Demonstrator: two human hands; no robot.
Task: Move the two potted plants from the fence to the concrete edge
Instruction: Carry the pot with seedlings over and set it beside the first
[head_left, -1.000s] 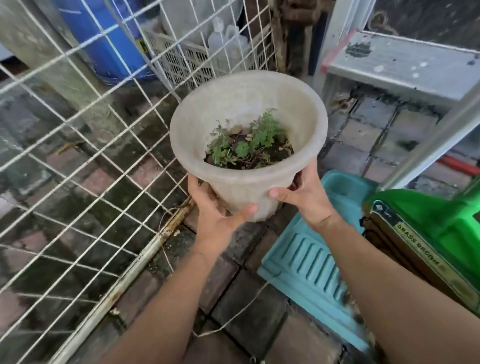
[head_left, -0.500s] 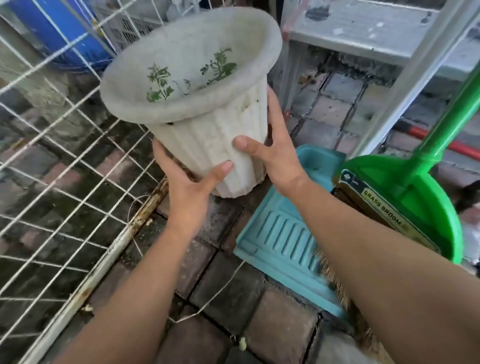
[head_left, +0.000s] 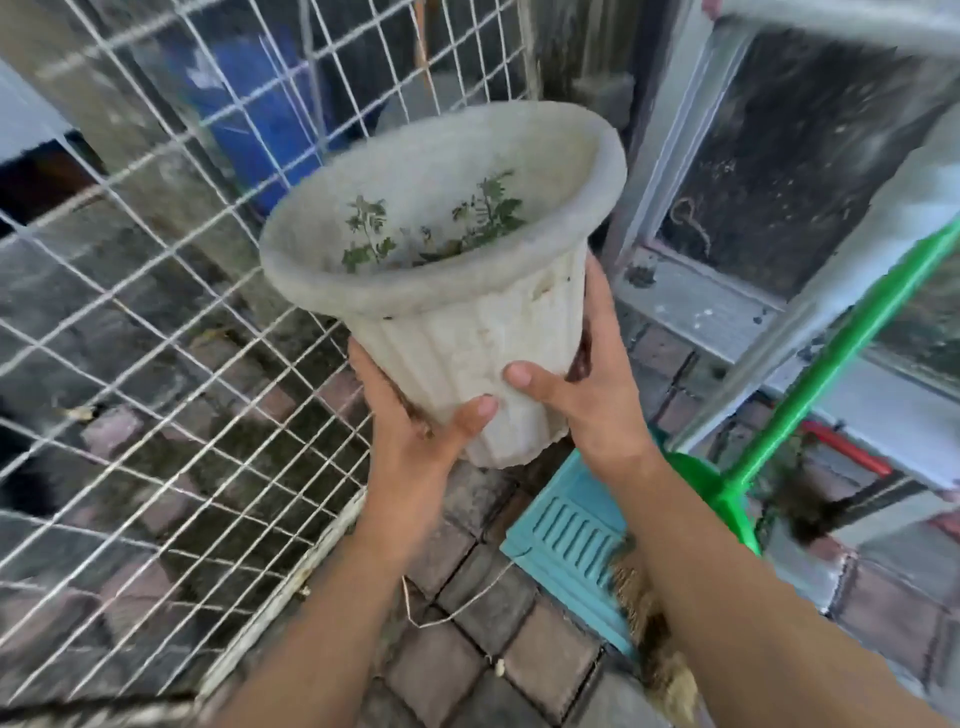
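A pale, ribbed plant pot (head_left: 467, 332) with a wide flared rim hangs in the air at the middle of the view, tilted slightly away from me. Small green sprigs (head_left: 431, 228) show above its near rim; the soil is hidden. My left hand (head_left: 415, 421) grips the pot's lower left side, thumb across the front. My right hand (head_left: 587, 384) holds the lower right side, thumb on the front, fingers behind. A white wire-mesh fence (head_left: 156, 322) stands to the left. No second pot is in view.
Wet brick paving (head_left: 467, 597) lies below. A teal plastic dustpan (head_left: 566, 535) sits on it to the right, beside a green broom (head_left: 810, 374) leaning on a grey metal frame (head_left: 691, 312). A blue barrel (head_left: 260, 104) stands behind the fence.
Both hands have lifted the pot off the ground by the fence and carried it upward. The view has swung up, so the pot's side now shows more than its soil.
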